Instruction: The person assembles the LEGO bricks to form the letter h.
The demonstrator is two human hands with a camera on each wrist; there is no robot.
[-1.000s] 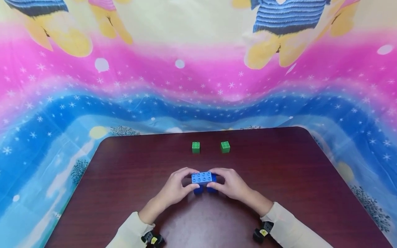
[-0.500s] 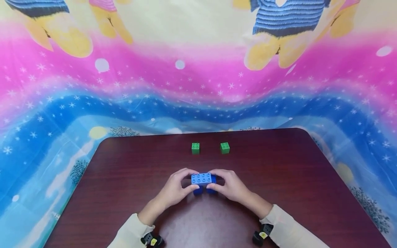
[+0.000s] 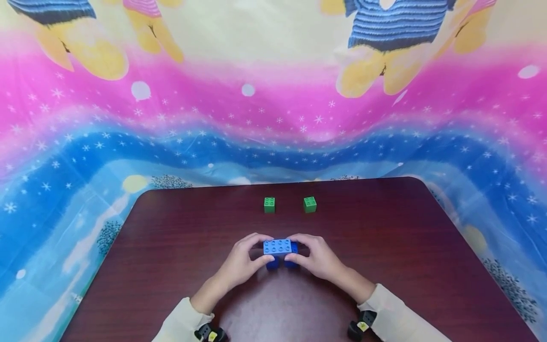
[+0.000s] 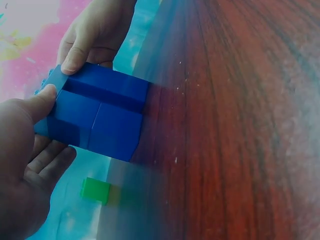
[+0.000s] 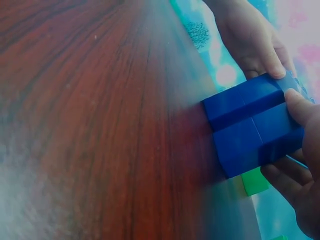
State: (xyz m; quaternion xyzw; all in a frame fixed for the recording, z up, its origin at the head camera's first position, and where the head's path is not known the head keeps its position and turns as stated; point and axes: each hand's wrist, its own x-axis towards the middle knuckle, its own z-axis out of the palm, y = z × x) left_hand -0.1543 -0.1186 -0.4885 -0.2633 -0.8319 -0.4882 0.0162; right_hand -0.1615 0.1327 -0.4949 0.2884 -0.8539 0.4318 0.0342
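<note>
A light-looking blue eight-stud toy brick (image 3: 277, 246) lies level across two darker blue brick columns (image 4: 117, 127) with a narrow gap between them. Seams in both wrist views show each column is made of stacked bricks. My left hand (image 3: 237, 261) pinches the left part of the top brick, thumb on the near face and fingers at the far side. At the right part my right hand (image 3: 322, 256) pinches it the same way. The columns' lower ends meet the tabletop in the wrist views. In the head view, the hands and top brick partly hide the columns.
Two green four-stud bricks (image 3: 269, 205) stand apart near the far edge of the dark red-brown table (image 3: 179, 228). A printed pink and blue cloth (image 3: 273, 118) hangs behind and around the table. Black devices (image 3: 362, 324) are strapped at both sleeve cuffs.
</note>
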